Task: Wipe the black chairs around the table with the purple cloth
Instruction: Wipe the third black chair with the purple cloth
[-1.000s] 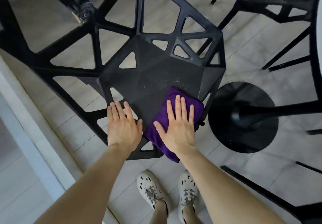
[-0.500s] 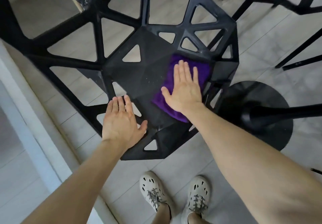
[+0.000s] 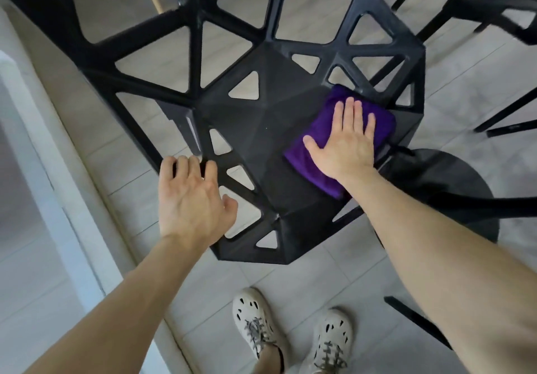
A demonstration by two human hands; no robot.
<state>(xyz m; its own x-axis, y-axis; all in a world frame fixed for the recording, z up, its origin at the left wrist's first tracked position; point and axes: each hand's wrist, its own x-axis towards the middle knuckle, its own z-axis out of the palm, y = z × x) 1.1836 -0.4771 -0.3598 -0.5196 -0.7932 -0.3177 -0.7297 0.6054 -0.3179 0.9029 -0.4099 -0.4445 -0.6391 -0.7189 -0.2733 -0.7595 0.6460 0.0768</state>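
A black chair [image 3: 261,129] with triangular cut-outs stands below me, its seat facing up. The purple cloth [image 3: 385,125] lies folded on the right side of the seat, near the right rim. My right hand [image 3: 345,144] presses flat on the cloth, fingers spread and pointing away from me. My left hand [image 3: 189,199] rests on the seat's front-left edge, its fingers curled over a strut there and its thumb out to the side.
The table's round black pedestal base [image 3: 453,176] stands on the tiled floor just right of the chair. Another black chair [image 3: 494,1] is at the top right. A white frame [image 3: 43,170] runs along the left. My shoes [image 3: 255,321] are right in front of the chair.
My right hand has slid the cloth from the seat's front edge farther back along the right side. My left hand has shifted left, from lying flat to curling over a strut.
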